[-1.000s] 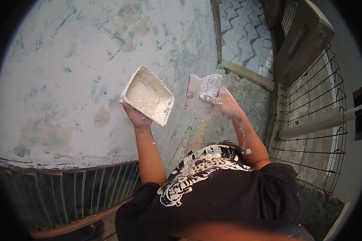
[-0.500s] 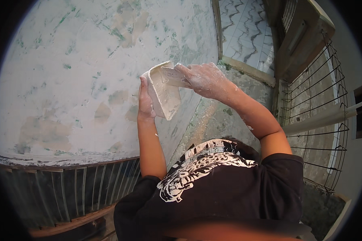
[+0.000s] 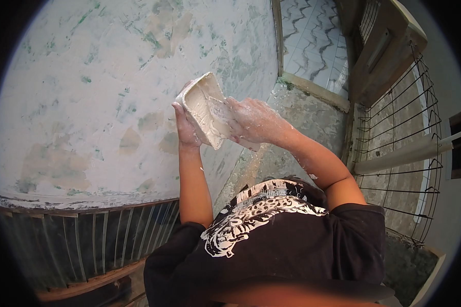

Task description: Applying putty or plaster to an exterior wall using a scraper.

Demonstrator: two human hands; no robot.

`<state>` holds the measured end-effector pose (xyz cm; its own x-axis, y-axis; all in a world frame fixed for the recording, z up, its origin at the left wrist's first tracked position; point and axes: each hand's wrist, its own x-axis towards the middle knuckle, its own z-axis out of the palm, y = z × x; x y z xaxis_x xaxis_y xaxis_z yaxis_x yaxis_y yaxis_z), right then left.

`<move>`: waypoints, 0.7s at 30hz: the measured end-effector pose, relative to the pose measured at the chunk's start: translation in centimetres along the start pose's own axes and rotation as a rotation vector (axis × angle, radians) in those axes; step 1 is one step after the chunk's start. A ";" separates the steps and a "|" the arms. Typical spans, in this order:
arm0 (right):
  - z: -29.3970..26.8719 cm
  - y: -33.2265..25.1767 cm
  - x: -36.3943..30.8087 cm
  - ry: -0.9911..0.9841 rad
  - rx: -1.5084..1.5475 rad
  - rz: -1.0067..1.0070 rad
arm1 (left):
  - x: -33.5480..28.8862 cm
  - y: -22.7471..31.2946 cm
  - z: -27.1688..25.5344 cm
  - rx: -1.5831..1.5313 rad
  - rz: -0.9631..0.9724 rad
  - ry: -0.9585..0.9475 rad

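My left hand grips a white tub from its left side, thumb along the outer wall. The tub is tilted, its mouth toward the right, and wet white putty coats its inside. In my right hand is a flat putty scraper, its blade reaching into the tub and smeared with putty. White residue covers the fingers and spots the right forearm. The scraper's handle is mostly hidden by the hand.
To the left stands a wall with patchy white putty and green marks. Below it is a slatted barrier. A concrete floor lies ahead, with a marbled tile floor beyond a raised sill. At right is a wire mesh rack.
My right hand has turned and moved slightly down, bringing the scraper's blade flatter across the putty. The tub has tipped and shifted a little left and up.
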<state>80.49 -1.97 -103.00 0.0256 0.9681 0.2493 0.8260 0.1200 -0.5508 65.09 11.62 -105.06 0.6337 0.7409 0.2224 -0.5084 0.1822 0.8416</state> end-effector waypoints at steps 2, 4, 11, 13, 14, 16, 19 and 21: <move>0.3 -0.3 -0.2 0.007 0.111 0.027 | 0.3 -1.2 -1.1 -0.024 0.011 0.051; 0.4 -0.8 -0.4 0.004 0.224 0.061 | 0.2 -1.8 -1.8 -0.053 0.017 0.106; 2.3 0.1 0.4 0.030 0.458 0.151 | -0.8 -2.2 -3.8 -0.082 0.059 0.197; 2.4 -0.1 0.7 -0.057 0.592 0.243 | -1.3 -2.7 -5.1 -0.078 0.069 0.187; 3.1 0.3 0.8 -0.069 0.965 0.262 | -1.7 -3.0 -5.7 -0.019 0.075 0.181; 3.8 1.8 0.9 -0.061 1.330 0.278 | -1.8 -3.1 -5.3 0.033 0.079 0.156; 5.1 3.1 0.6 0.115 1.453 0.359 | -2.9 -3.7 -6.7 -0.181 -0.112 0.185; 6.1 3.0 0.9 0.228 1.664 0.414 | -3.8 -4.5 -11.1 -0.108 -0.054 0.133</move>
<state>79.54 0.64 -109.24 0.2631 0.9603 -0.0925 -0.6722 0.1137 -0.7315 58.46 15.20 -115.15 0.5828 0.8059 0.1046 -0.5396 0.2875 0.7913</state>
